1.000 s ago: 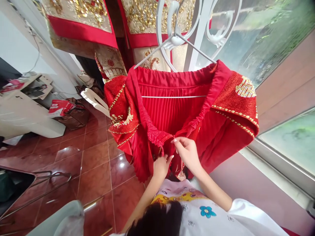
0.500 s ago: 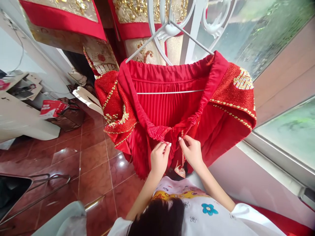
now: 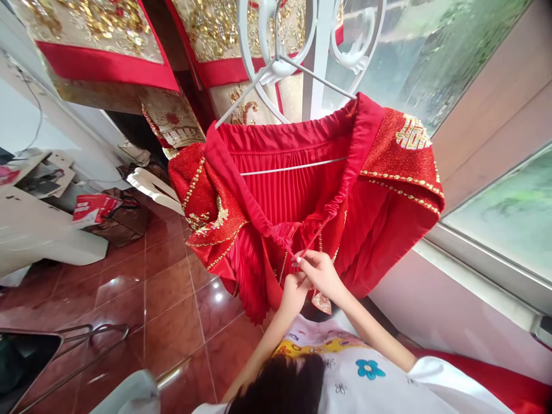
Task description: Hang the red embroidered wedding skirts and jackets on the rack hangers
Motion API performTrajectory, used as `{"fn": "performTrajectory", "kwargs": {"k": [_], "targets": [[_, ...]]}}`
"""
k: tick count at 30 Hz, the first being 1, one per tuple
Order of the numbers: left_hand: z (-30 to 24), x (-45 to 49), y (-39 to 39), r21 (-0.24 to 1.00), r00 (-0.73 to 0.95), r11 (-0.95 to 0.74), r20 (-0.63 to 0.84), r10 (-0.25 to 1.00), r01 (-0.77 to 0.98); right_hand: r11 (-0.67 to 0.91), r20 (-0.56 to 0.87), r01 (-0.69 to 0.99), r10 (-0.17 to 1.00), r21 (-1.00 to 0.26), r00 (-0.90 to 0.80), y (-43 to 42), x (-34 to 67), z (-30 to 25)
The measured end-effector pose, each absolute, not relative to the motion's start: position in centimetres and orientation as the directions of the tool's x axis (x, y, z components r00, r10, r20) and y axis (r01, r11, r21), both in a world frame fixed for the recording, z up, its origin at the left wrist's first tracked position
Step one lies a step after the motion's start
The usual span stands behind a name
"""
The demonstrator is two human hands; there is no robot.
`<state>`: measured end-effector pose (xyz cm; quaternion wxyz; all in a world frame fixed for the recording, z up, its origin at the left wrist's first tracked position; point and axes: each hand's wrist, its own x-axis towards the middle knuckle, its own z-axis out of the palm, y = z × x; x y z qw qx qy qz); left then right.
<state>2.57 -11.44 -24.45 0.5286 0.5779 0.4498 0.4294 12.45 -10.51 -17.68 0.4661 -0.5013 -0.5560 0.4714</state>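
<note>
Shift since half a second ago: left hand (image 3: 296, 289) and right hand (image 3: 322, 275) are now meeting, no longer working apart.
Right hand: thumb and forefinger are pinching together on the red cords (image 3: 311, 240), the other fingers curling loosely.
Left hand: it is sitting just below the right, fingers partly hidden; I cannot tell whether they are gripping.
Red skirt: it is hanging before the person on a white hanger (image 3: 293, 167), its waistband (image 3: 284, 141) gaping upward and showing pleats; the red skirt (image 3: 388, 230) is trailing its cords at the front.
Brown bag (image 3: 129, 221): it is standing on the floor (image 3: 168, 287), a red packet (image 3: 97, 208) leaning at its top; whether inside, I cannot tell.
White shelf (image 3: 60, 158): its compartments are holding dark things, too blurred to name.
</note>
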Motion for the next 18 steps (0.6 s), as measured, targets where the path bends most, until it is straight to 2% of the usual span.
{"fn": "performTrajectory", "kwargs": {"k": [5, 11, 13, 15, 18], "targets": [[-23.7, 2.5, -11.9, 1.0, 0.193, 0.004, -0.001, 0.981, -0.016, -0.017, -0.007, -0.068, 0.99, -0.998, -0.141, -11.4, 12.2, -17.3], [-21.8, 0.4, -12.7, 0.975, 0.193, 0.074, -0.033, 0.981, -0.21, -0.051, -0.037, -0.241, 0.997, -0.969, -0.064, -11.8, 12.5, -17.3], [-21.4, -0.3, -13.1, 0.969, 0.111, 0.02, 0.007, 0.994, -0.247, -0.03, -0.025, -0.25, 0.999, -0.968, -0.02, -11.9, 12.4, -17.6], [-21.0, -1.0, -13.4, 0.969, -0.054, -0.101, 0.091, 0.994, -0.227, 0.005, 0.001, -0.227, 1.0, -0.974, 0.016, -11.8, 12.4, -17.9], [-19.7, -2.3, -13.7, 0.952, -0.27, -0.3, 0.274, 0.923, -0.06, 0.05, 0.047, -0.146, 0.999, -0.988, 0.024, -11.7, 12.2, -18.5]]}}
